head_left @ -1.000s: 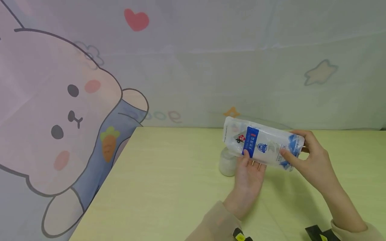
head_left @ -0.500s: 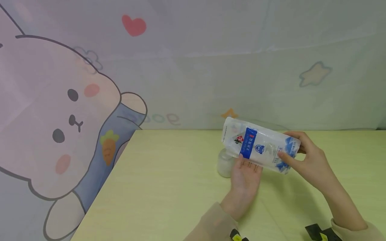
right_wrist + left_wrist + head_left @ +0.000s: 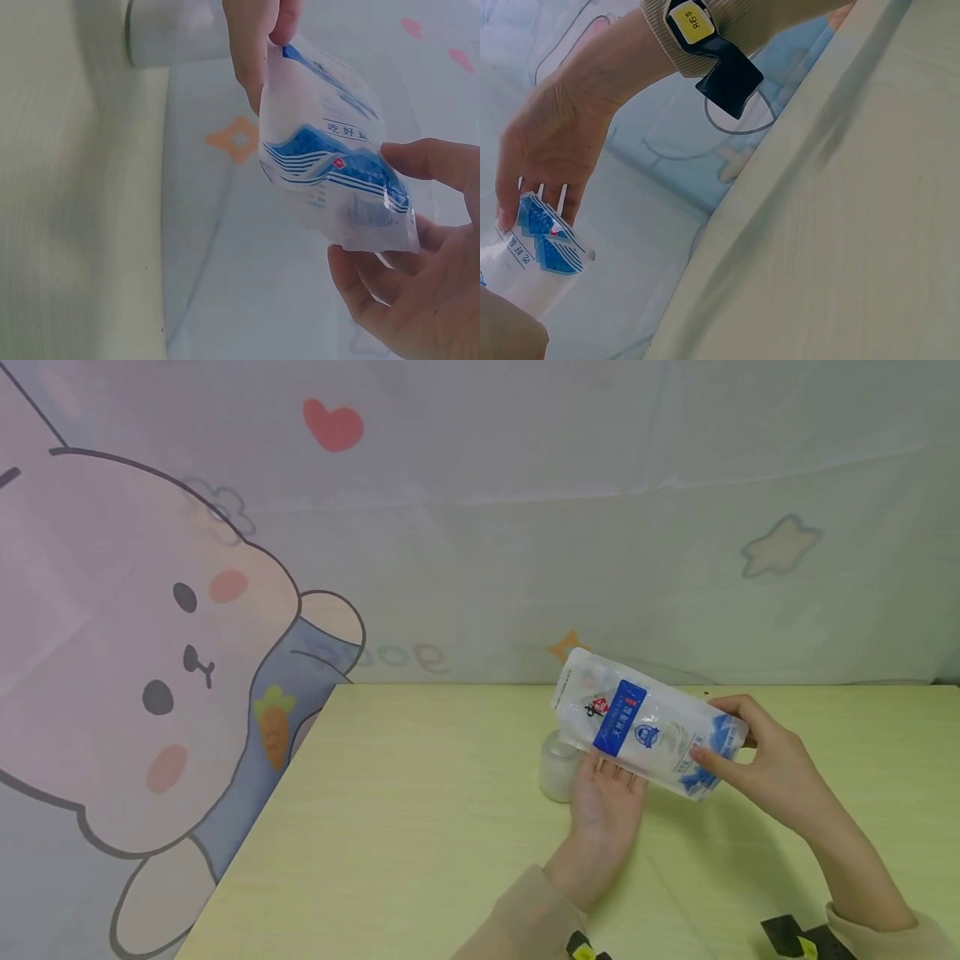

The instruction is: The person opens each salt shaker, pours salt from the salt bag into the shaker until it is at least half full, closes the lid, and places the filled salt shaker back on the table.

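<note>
A white and blue bag of sea salt (image 3: 652, 727) is held sideways above the table, its left end higher than its right. My right hand (image 3: 772, 760) grips the blue-patterned bottom end, thumb on the printed front and fingers behind. From below, my left hand (image 3: 611, 802) holds the bag's lower edge, palm up, with its fingers partly hidden behind the bag. Just left of that hand stands a small whitish see-through jar (image 3: 558, 768), its upper right part overlapped by the bag. The left wrist view shows the right hand (image 3: 551, 142) on the bag's bottom end (image 3: 547, 247).
The light wooden table (image 3: 390, 827) runs back to a hanging cloth (image 3: 487, 568) printed with a bear-like cartoon figure, a heart and stars. Dark wrist straps with yellow labels sit by both beige sleeves (image 3: 532, 910).
The bag has tilted a little more, its right end dropping with my right hand. My left thumb has slid off the printed front to the lower edge. The jar stays put.
</note>
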### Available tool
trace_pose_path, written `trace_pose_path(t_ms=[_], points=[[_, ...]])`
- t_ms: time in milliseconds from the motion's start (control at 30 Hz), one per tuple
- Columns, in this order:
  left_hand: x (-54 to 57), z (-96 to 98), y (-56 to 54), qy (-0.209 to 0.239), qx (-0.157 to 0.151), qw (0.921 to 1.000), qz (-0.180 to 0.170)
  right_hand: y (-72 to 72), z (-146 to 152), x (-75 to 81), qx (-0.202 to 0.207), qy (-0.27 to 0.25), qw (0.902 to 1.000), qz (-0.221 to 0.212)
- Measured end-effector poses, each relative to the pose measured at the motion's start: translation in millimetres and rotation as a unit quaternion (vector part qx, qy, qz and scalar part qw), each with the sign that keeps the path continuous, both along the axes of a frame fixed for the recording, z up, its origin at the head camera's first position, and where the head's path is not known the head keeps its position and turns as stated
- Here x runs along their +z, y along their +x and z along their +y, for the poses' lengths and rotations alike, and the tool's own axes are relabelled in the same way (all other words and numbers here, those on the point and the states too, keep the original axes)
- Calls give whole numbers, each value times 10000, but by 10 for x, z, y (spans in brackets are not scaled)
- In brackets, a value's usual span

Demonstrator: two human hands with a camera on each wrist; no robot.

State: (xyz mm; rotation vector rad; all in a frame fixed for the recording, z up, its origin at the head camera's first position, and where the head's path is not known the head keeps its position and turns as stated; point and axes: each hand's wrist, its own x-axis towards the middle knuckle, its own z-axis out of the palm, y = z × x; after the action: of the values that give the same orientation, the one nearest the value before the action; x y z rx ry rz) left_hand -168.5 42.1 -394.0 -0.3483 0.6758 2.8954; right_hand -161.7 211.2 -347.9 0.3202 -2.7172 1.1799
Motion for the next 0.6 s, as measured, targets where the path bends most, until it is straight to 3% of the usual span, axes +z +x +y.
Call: trace_pose_path(t_ms=[233, 600], points=[[-15, -15, 10, -143, 17, 9999, -32, -10, 5, -19, 130, 185, 9997, 121], [-38, -27, 22, -287, 5, 9996, 43, -2, 20, -16, 85, 29, 9997, 212]])
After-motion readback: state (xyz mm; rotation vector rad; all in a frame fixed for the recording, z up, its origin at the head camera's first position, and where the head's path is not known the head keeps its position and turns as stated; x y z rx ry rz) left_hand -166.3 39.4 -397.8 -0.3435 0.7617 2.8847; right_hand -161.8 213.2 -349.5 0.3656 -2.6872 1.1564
